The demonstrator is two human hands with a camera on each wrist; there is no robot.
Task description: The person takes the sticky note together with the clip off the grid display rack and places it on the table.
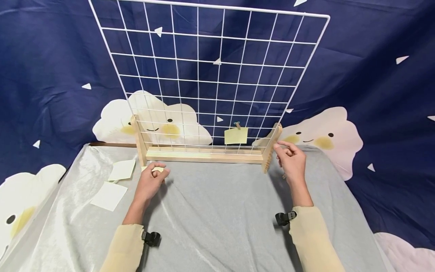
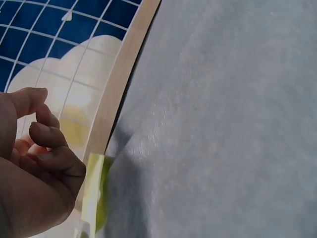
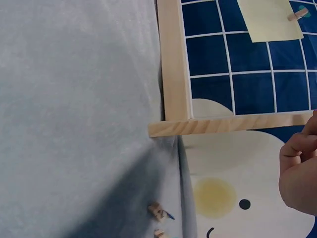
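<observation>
My left hand [image 1: 153, 180] hovers in front of the left foot of a wooden stand, fingers loosely curled, nothing visible in them. A yellow sticky note [image 2: 94, 193] shows just beyond it, by the stand's base. At the stand's right upright [image 1: 273, 145], my right hand [image 1: 293, 160] has bent fingers and its thumb and forefinger close to the wood; contact is unclear. The right wrist view cuts off its fingertips. The stand carries a white wire grid [image 1: 198, 79]. On the grid's lower right, a small clothespin [image 1: 237, 125] holds a yellow note [image 1: 236, 136].
Two pale notes, one upper [image 1: 121, 170] and one lower [image 1: 108, 195], lie on the grey cloth [image 1: 217, 211] at the left. Small wooden clothespins [image 3: 157, 211] lie near the cloth's edge beyond the right upright. A dark blue curtain [image 1: 374, 87] with clouds hangs behind.
</observation>
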